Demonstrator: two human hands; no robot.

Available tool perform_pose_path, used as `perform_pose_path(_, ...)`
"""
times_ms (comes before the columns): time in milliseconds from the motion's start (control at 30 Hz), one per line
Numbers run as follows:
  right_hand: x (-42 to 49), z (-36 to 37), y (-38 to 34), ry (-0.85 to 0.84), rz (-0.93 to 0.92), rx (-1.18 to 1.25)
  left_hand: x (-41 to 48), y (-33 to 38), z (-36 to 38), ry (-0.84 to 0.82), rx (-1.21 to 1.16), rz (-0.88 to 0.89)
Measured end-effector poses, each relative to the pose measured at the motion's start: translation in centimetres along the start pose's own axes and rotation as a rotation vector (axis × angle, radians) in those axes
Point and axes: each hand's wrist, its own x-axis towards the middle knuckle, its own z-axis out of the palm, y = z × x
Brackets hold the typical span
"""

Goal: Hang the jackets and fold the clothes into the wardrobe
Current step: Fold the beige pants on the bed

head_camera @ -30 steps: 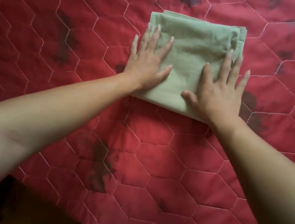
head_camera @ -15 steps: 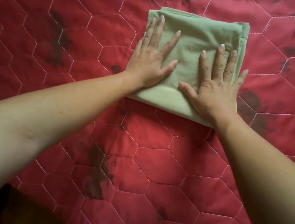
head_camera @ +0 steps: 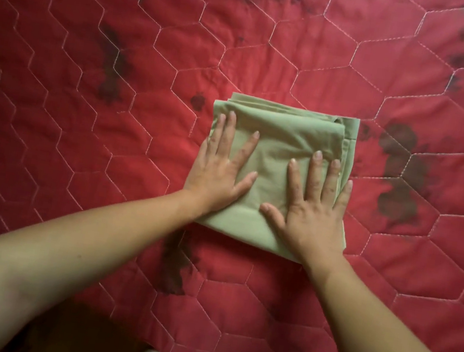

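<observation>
The folded green cloth [head_camera: 285, 141] lies on the red quilted bed cover [head_camera: 120, 65], right under both hands. The left hand [head_camera: 219, 173] rests flat on its left half and the right hand [head_camera: 313, 214] flat on its right half, fingers straight, gripping nothing. Both are equally near.

A red quilted bedcover [head_camera: 95, 30] fills nearly the whole view, stitched in pale thread into large hexagons. Dark blotches [head_camera: 399, 179] mark it on the right, the far side, the left and nearer the middle. The cloth looks brighter on the far right and dimmer on the left. Past its near edge lies a strip of brownish floor [head_camera: 74, 343] in shadow.
</observation>
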Motion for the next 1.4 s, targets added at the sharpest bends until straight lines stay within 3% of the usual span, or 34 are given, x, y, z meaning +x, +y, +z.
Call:
perform_pose_path(433,-8.6,1.6,-1.8,-0.157,-0.095,0.037,-10.3,0.7,2.2,-0.048,-0.038,-0.037)
perform_pose_path(667,-9.8,1.1,-1.0,-0.140,-0.116,0.037,-10.3,1.1,2.0,-0.047,-0.030,-0.040)
perform_pose_path(833,-7.0,-0.5,-0.5,0.045,-0.071,-0.013,-8.2,1.0,0.6,0.021,-0.051,-0.043)
perform_pose_path(1067,-3.0,0.1,0.6,-0.152,-0.039,-0.018,-6.5,0.5,2.4,0.039,-0.041,0.008)
perform_pose_path(1167,-3.1,-0.5,0.1,-0.133,-0.033,-0.011,-6.4,0.6,1.3,0.007,-0.065,-0.001)
perform_pose_path(1267,-6.5,0.0,-1.3,-0.020,-0.049,0.013,-9.4,1.2,0.7,-0.056,-0.082,0.036)
perform_pose_path(1400,-13.4,3.7,-2.1,-0.077,-0.107,-0.058,-14.5,0.8,3.1,-0.043,0.044,0.166)
